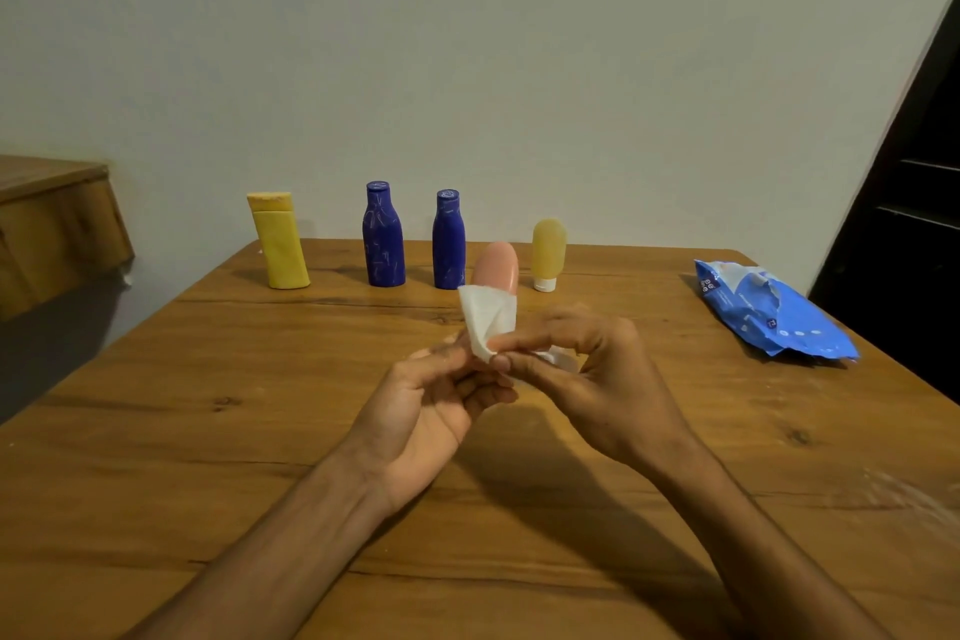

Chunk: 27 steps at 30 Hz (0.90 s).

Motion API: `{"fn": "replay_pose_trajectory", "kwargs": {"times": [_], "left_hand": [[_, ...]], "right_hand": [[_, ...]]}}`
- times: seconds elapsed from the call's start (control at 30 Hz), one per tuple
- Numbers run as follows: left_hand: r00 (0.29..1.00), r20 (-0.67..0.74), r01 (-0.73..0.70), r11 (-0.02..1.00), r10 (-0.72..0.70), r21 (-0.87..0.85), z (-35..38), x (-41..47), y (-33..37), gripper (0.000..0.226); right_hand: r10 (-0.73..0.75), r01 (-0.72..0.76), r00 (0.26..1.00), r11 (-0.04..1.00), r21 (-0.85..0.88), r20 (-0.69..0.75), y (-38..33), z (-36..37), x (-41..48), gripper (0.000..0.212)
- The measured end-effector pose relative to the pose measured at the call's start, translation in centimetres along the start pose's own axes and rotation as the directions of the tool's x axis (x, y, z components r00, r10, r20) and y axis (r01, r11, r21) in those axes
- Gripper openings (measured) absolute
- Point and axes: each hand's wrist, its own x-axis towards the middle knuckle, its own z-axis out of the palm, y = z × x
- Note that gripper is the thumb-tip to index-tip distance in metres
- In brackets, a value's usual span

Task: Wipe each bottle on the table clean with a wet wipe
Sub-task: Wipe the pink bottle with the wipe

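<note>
Wooden table (156, 431) is carrying the work: left hand (426, 411) and right hand (602, 379) are both pinching the wet wipe (485, 317) above it, with the peach tube (497, 265) standing upright straight beyond the pinch, about equally near either hand, base hidden.

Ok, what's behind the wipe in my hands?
A pink bottle: its rounded top shows above the wipe. Its lower end is covered by the wipe, so how it sits on the table cannot be seen.
</note>
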Motion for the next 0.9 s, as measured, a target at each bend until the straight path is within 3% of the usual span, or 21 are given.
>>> {"fn": "replay_pose_trajectory", "kwargs": {"times": [0.27,0.53,0.63,0.7,0.8,0.9], "left_hand": [[0.985,0.158,0.056,0.995,-0.067,0.078,-0.1,0.0,0.1,0.047],[0.972,0.216,-0.004,0.906,-0.097,0.423,-0.5,-0.1,0.2,0.048],[0.983,0.160,-0.034,0.757,-0.094,0.652,-0.3,-0.1,0.1,0.043],[0.991,0.109,-0.026,0.692,-0.076,0.721,-0.1,-0.1,0.0,0.052],[0.998,0.067,-0.046,0.630,-0.010,0.775,0.1,-0.1,-0.4,0.069],[0.998,0.040,-0.060,0.642,0.045,0.765,0.2,0.0,-0.7,0.063]], "right_hand": [[-0.051,0.061,0.969,0.998,0.034,-0.243,0.2,-0.7,0.0,0.019],[0.020,0.028,0.909,0.994,0.108,-0.417,0.7,-1.3,0.6,0.021],[0.058,-0.012,0.906,0.994,0.111,-0.420,1.1,-1.3,0.6,0.021],[0.052,-0.013,0.917,0.995,0.101,-0.395,1.2,-1.2,0.6,0.019],[0.004,0.004,0.934,1.000,0.022,-0.358,1.4,-0.7,0.5,0.022],[-0.078,0.054,0.956,0.994,-0.094,-0.284,1.4,-0.1,0.1,0.022]]}}
